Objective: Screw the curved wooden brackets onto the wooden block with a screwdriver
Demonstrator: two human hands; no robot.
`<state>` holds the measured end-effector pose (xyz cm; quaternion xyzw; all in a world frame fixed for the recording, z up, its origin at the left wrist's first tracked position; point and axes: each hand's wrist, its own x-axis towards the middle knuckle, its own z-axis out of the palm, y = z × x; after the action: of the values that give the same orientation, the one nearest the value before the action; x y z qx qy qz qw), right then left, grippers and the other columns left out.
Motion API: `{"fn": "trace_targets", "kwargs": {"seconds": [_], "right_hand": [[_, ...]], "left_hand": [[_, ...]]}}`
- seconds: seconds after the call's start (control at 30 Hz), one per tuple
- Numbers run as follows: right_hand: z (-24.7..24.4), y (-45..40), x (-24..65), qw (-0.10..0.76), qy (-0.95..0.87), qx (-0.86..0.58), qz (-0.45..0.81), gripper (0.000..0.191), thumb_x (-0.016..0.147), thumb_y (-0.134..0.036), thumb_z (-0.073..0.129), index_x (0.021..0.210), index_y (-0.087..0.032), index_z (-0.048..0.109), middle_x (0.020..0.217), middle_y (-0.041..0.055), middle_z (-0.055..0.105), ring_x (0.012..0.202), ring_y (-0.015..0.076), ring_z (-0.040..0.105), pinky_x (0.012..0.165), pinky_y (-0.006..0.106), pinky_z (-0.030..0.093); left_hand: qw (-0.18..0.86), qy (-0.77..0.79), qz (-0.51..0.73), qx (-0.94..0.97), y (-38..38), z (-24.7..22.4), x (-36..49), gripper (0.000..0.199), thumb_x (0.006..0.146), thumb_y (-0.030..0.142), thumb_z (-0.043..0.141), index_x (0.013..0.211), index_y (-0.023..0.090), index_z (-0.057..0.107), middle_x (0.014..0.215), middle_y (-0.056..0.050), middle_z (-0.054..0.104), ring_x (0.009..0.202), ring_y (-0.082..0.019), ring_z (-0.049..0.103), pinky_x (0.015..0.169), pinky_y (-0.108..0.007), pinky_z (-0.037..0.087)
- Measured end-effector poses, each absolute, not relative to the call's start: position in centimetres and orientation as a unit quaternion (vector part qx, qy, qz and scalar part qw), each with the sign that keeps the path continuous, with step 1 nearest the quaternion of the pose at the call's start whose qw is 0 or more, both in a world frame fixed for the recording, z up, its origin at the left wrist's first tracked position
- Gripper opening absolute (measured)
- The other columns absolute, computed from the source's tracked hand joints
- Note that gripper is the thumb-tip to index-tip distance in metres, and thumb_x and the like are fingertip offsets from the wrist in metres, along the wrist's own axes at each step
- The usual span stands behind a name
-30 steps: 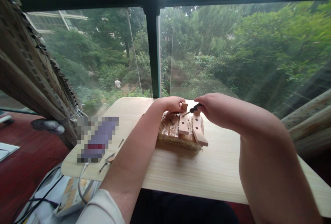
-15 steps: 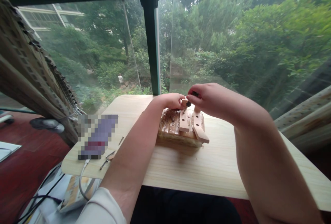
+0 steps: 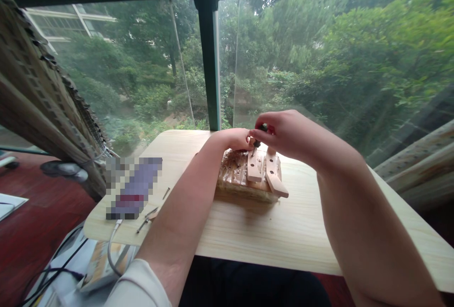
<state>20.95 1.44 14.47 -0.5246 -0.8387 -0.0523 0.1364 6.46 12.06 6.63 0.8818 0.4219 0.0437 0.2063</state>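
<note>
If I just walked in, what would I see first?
Two hands meet at the far middle of the table: the right hand holds a small screwdriver point-down on wooden pieces, and the left hand steadies them. Behind, a big window shows green trees.

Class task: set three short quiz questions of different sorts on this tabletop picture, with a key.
1. True or false: the right hand grips a small screwdriver with its tip pointing down at the wooden pieces.
2. What does the left hand touch? A) the loose nail B) the wooden pieces C) the curtain
3. Fill in: the wooden pieces lie on a wrapped ____ on the table.

Key: 1 true; 2 B; 3 bundle.
</note>
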Motion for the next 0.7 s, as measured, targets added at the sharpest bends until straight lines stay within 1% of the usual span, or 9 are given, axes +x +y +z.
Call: {"fn": "trace_targets", "kwargs": {"seconds": [0.13, 0.23, 0.3, 0.37, 0.4, 0.47, 0.53, 0.6, 0.7], "right_hand": [[15.3, 1.0, 21.4, 0.104, -0.851, -0.514, -0.028, 0.020, 0.080, -0.028, 0.053, 0.076, -0.019, 0.071, 0.066, 0.0031, 0.066, 0.057, 0.0124, 0.051, 0.055, 0.026, 0.032], [15.5, 1.5, 21.3, 0.091, -0.827, -0.552, -0.056, 0.030, 0.081, -0.034, 0.051, 0.061, -0.018, 0.067, 0.054, 0.0031, 0.060, 0.052, 0.0126, 0.047, 0.052, 0.028, 0.029], [15.2, 2.1, 21.2, 0.093, -0.807, -0.577, -0.084, 0.037, 0.082, -0.040, 0.049, 0.057, -0.018, 0.066, 0.049, 0.0036, 0.057, 0.051, 0.0136, 0.046, 0.050, 0.029, 0.028], [14.7, 2.7, 21.2, 0.099, -0.798, -0.584, -0.106, 0.040, 0.084, -0.042, 0.047, 0.062, -0.017, 0.068, 0.049, 0.0046, 0.058, 0.052, 0.0149, 0.047, 0.051, 0.029, 0.028], [14.4, 3.0, 21.3, 0.106, -0.798, -0.581, -0.115, 0.038, 0.084, -0.042, 0.047, 0.068, -0.016, 0.071, 0.052, 0.0052, 0.059, 0.054, 0.0154, 0.049, 0.052, 0.029, 0.029], [14.0, 3.4, 21.4, 0.137, -0.801, -0.570, -0.122, 0.035, 0.084, -0.039, 0.049, 0.089, -0.015, 0.074, 0.061, 0.0057, 0.064, 0.058, 0.0160, 0.052, 0.054, 0.028, 0.032], [13.9, 3.4, 21.6, 0.163, -0.810, -0.553, -0.107, 0.036, 0.084, -0.036, 0.050, 0.105, -0.016, 0.071, 0.068, 0.0048, 0.067, 0.061, 0.0156, 0.055, 0.057, 0.027, 0.034], [14.1, 3.0, 21.7, 0.163, -0.825, -0.534, -0.080, 0.034, 0.084, -0.036, 0.050, 0.104, -0.019, 0.071, 0.072, 0.0038, 0.069, 0.062, 0.0151, 0.057, 0.059, 0.026, 0.036], [14.8, 2.3, 21.9, 0.137, -0.849, -0.508, -0.050, 0.029, 0.085, -0.032, 0.049, 0.092, -0.020, 0.073, 0.073, 0.0030, 0.069, 0.061, 0.0140, 0.058, 0.059, 0.026, 0.037]], "left_hand": [[0.239, 0.424, 0.052, 0.872, 12.0, 6.5, 6.4, 0.026, 0.069, 0.022, 0.059, 0.094, 0.018, 0.063, 0.085, -0.001, 0.068, 0.074, -0.016, 0.059, 0.065, -0.024, 0.043], [0.234, 0.425, 0.048, 0.873, 12.0, 6.6, 6.4, 0.023, 0.070, 0.023, 0.059, 0.092, 0.018, 0.063, 0.082, -0.001, 0.068, 0.071, -0.016, 0.058, 0.062, -0.025, 0.042], [0.226, 0.426, 0.043, 0.875, 12.0, 6.7, 6.4, 0.020, 0.072, 0.024, 0.058, 0.090, 0.018, 0.063, 0.080, -0.001, 0.067, 0.070, -0.016, 0.057, 0.061, -0.025, 0.041], [0.222, 0.429, 0.042, 0.874, 11.9, 6.7, 6.4, 0.019, 0.073, 0.024, 0.058, 0.090, 0.019, 0.063, 0.079, -0.001, 0.066, 0.069, -0.016, 0.056, 0.060, -0.025, 0.040], [0.222, 0.429, 0.041, 0.875, 11.9, 6.8, 6.4, 0.020, 0.073, 0.024, 0.057, 0.091, 0.019, 0.062, 0.079, -0.001, 0.065, 0.069, -0.016, 0.056, 0.060, -0.025, 0.040], [0.220, 0.426, 0.038, 0.877, 11.7, 6.9, 6.4, 0.021, 0.073, 0.022, 0.057, 0.094, 0.019, 0.061, 0.080, -0.001, 0.065, 0.071, -0.016, 0.056, 0.060, -0.024, 0.040], [0.214, 0.422, 0.034, 0.880, 11.7, 7.0, 6.4, 0.022, 0.073, 0.021, 0.057, 0.095, 0.019, 0.060, 0.081, -0.001, 0.065, 0.072, -0.016, 0.056, 0.060, -0.023, 0.040], [0.208, 0.422, 0.032, 0.882, 11.7, 7.0, 6.4, 0.022, 0.073, 0.022, 0.057, 0.094, 0.018, 0.061, 0.082, -0.001, 0.066, 0.072, -0.015, 0.056, 0.060, -0.023, 0.039], [0.209, 0.416, 0.034, 0.884, 11.8, 6.9, 6.4, 0.022, 0.073, 0.023, 0.057, 0.094, 0.018, 0.063, 0.084, -0.002, 0.067, 0.071, -0.016, 0.057, 0.059, -0.024, 0.039]]}}
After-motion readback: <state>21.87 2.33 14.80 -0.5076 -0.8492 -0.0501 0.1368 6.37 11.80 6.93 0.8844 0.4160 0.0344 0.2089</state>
